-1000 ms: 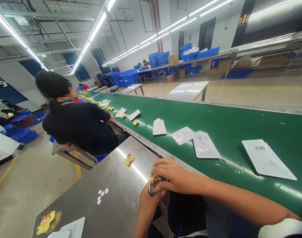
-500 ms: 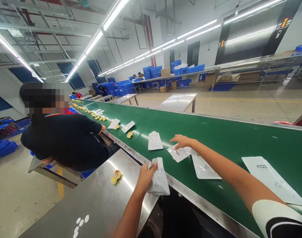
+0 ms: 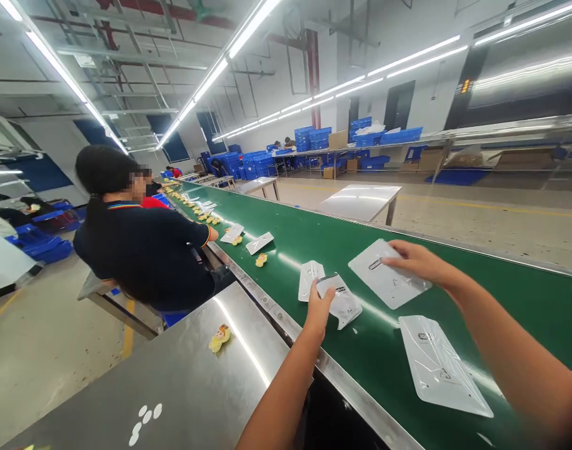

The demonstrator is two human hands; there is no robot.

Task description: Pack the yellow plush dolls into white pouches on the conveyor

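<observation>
My left hand (image 3: 317, 312) pinches the edge of a white plastic pouch (image 3: 342, 305) and holds it over the green conveyor belt (image 3: 286, 232). Just behind that pouch lies another white pouch (image 3: 309, 275), partly covered by it. Farther right, my right hand (image 3: 419, 261) grips a larger-looking white pouch (image 3: 384, 281) by its right side, thumb on top; the fingers beneath are hidden. A flat pouch with a recycling mark (image 3: 440, 369) rests on the belt nearer to me. On the steel table (image 3: 182, 381) sits a small yellow doll-like toy (image 3: 220, 339).
A co-worker in a dark shirt (image 3: 149, 250) sits at the left by the belt. More yellow toys (image 3: 261, 260) and pouches (image 3: 260, 243) lie along the belt. White round stickers or discs (image 3: 146, 415) are on the steel table. A metal rail (image 3: 351, 400) edges the belt.
My left hand has carried its pouch from the belt's near edge forward over the belt. My right hand has moved right and now grips a pouch. The view has swung slightly left.
</observation>
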